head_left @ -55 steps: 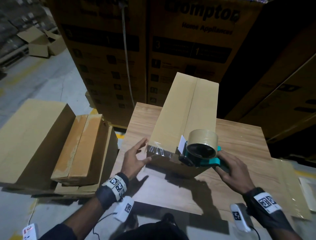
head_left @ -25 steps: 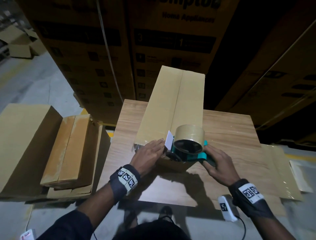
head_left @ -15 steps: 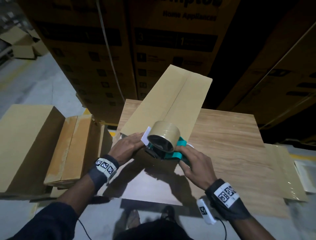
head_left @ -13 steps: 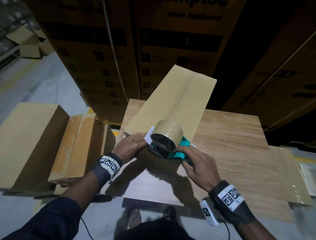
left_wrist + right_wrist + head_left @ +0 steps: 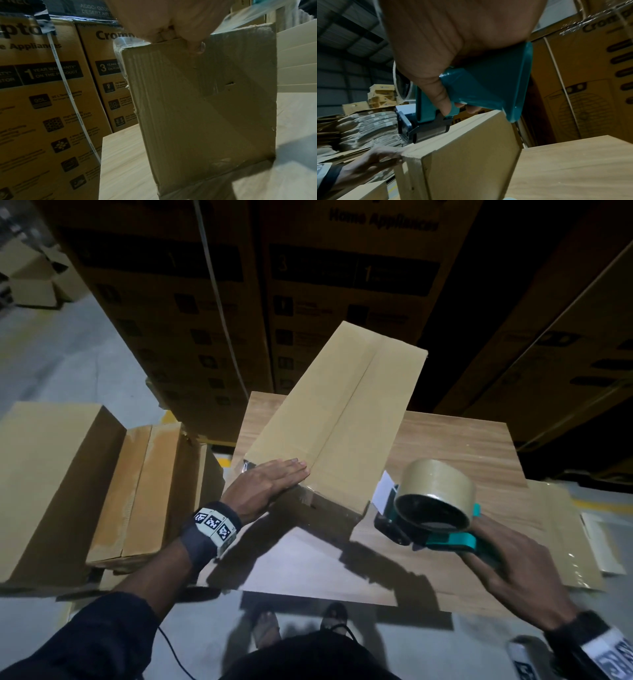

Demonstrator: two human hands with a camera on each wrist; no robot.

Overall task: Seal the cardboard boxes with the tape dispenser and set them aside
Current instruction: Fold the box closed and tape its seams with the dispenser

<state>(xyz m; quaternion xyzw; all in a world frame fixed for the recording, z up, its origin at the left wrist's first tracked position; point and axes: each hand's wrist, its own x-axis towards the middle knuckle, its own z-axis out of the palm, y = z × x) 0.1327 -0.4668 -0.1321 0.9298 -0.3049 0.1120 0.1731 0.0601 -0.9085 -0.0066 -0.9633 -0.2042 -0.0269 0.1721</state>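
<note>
Box on tabletop: long cardboard box (image 5: 337, 419) lay skewed on the wooden tabletop (image 5: 462, 450), clear tape across near end, top seam apparently untaped.
Left hand (image 5: 263, 489): flat, fingers straight, pressed on near top edge.
Right hand (image 5: 513, 570): grip wrapped round teal tape dispenser (image 5: 433, 508), held clear beside the box.
Set aside: sealed boxes (image 5: 137, 491) stacked left.
Remaining: judged top seam, then removal.
</note>
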